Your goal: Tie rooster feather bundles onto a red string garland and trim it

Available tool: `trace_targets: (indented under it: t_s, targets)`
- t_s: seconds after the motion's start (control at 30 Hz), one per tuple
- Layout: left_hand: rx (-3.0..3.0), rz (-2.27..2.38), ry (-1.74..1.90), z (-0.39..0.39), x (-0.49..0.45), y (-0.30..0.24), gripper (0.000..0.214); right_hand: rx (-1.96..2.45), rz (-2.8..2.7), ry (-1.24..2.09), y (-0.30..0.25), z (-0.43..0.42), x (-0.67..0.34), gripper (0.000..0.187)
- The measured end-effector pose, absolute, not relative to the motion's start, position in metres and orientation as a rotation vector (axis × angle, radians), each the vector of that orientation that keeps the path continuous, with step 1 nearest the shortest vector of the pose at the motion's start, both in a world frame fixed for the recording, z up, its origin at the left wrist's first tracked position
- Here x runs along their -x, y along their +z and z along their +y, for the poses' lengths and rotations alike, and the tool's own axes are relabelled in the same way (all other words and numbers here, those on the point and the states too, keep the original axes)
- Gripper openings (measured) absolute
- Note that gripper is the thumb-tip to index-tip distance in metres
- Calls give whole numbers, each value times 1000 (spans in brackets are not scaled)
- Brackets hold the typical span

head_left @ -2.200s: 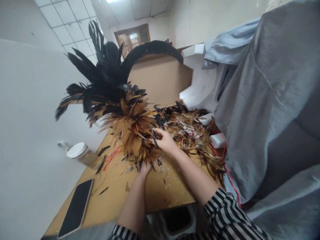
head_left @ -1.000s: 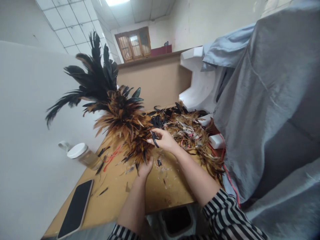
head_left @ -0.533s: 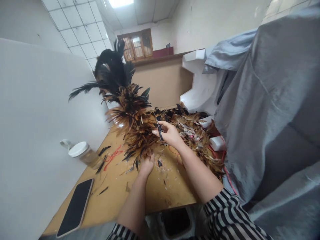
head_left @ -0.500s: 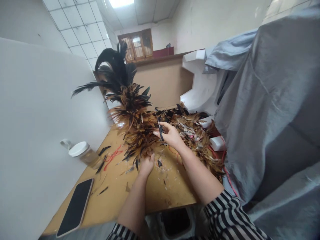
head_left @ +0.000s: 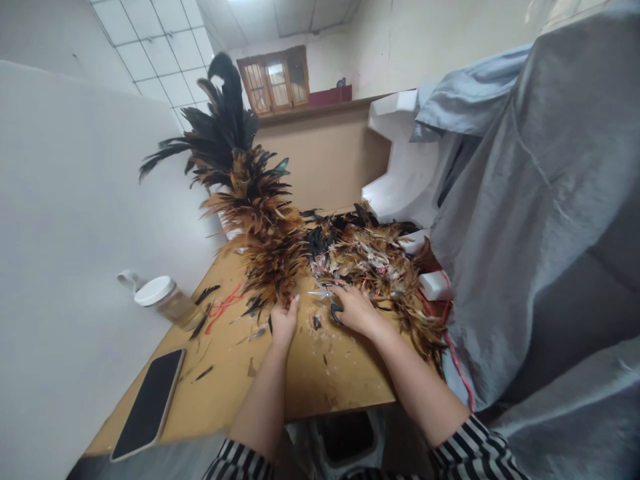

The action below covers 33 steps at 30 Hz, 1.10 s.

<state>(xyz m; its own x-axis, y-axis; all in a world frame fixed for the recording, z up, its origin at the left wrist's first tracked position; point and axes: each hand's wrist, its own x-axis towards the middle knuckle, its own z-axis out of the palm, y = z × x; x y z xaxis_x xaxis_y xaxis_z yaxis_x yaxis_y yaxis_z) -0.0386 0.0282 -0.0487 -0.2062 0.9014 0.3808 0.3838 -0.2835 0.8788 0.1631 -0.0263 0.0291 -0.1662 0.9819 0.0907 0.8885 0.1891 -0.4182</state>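
Note:
My left hand (head_left: 285, 321) is closed round the lower end of a tall feather duster (head_left: 250, 220), which rises upright with a slight lean to the left. Its top feathers are long and black; brown and orange ones ring the lower part. Whatever handle it has is hidden in my fist. In my right hand (head_left: 356, 310) are scissors (head_left: 330, 301) with black handles, their blades pointing left towards the duster's base but apart from it. Just beyond that hand lies a heap of loose brown and black feathers (head_left: 370, 253).
On the wooden table (head_left: 310, 393) at the left are a phone (head_left: 149, 405), a lidded jar (head_left: 167, 300) and red string (head_left: 223, 309). Feather scraps litter the middle. A white foam piece (head_left: 400, 153) stands behind the heap, and grey cloth (head_left: 530, 200) hangs at the right.
My right hand with the scissors has dropped from beside the duster's feathers to near the table, by the heap. The duster has shifted slightly left and its top feathers have swung.

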Motion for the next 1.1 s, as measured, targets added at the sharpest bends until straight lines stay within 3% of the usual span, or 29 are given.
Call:
trace_targets:
  t_s: [0.13,0.33,0.77,1.1]
  targets:
    - [-1601,1519,1503,28,39,-49,33,1754,-2255,314,33,-29,-165,57]
    - [-1613,1486,1438,23,34,-46,31,1961,-2215,217,22,-24,-159,36]
    - [-1630,1294,1334,13,19,-40,25,1906,-2135,231,15,-16,-106,28]
    - [-1543,1322,1400,15,19,-47,24,1766,-2177,440,10,-18,-106,46]
